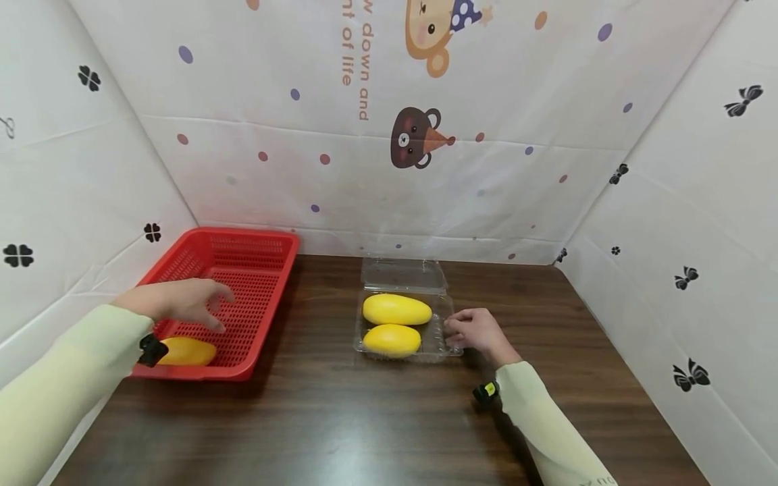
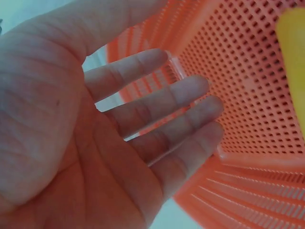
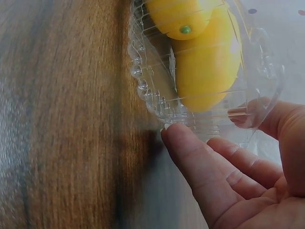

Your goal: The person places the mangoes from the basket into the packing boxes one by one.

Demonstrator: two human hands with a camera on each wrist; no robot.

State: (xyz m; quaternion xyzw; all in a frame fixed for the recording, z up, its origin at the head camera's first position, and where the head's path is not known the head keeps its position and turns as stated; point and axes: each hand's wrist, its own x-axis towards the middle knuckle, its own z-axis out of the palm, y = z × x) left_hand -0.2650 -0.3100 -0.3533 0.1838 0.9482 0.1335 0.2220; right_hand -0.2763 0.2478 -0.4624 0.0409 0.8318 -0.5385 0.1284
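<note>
Bare dark table [image 1: 328, 418] fills the lower centre of the frame, walled in by white sheets. At mid-left, the left hand [image 1: 182, 300] hovers spread, holding nothing, above a red basket [image 1: 255, 270] with one smooth yellow mango [image 1: 185, 352] inside. Centre-right, the right hand [image 1: 477, 332] pinches the rim of the clear clamshell box [image 1: 404, 324] holding two mangoes.

A dark wooden table [image 1: 340, 418] bears a red perforated basket [image 1: 255, 270] at left and a clear plastic clamshell box [image 1: 434, 337] near centre, well apart.

Yellow mangoes [image 1: 396, 310], red basket [image 1: 255, 251]
</note>
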